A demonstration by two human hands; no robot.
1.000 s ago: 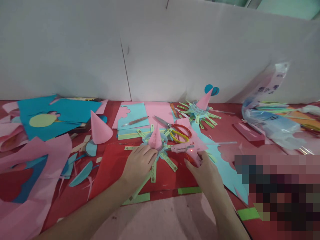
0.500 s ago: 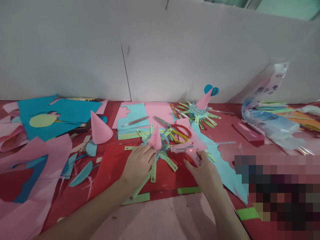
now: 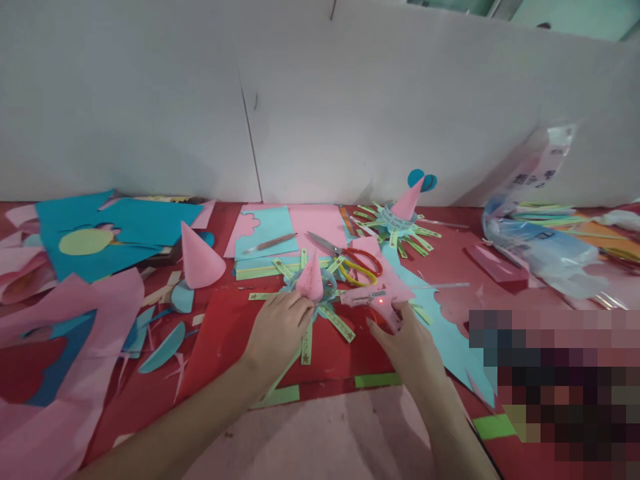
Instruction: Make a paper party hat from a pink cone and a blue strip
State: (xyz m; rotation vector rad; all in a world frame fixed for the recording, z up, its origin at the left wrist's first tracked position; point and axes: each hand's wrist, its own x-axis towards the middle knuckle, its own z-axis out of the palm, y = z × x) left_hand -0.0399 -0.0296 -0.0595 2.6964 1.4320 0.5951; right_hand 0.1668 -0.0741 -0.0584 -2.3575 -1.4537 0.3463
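My left hand [image 3: 280, 327] has its fingers closed against the base of a small pink paper cone [image 3: 311, 279]. The cone stands in a pale blue paper ring [image 3: 327, 285], from which pale green printed strips [image 3: 337, 324] spread out like rays. My right hand [image 3: 410, 337] is curled round the grip of a pink hot glue gun [image 3: 385, 303] with a small red light lit on its side. Its nozzle points left, close to the ring; whether it touches cannot be made out. A clear glue stick [image 3: 443, 286] sticks out behind the gun.
Scissors [image 3: 345, 253] and a craft knife [image 3: 270, 243] lie just behind. A similar finished-looking piece [image 3: 406, 207] stands back right, and a larger pink cone [image 3: 200, 260] to the left. Paper scraps [image 3: 115, 300] cover the left side; a plastic bag [image 3: 550, 247] lies right.
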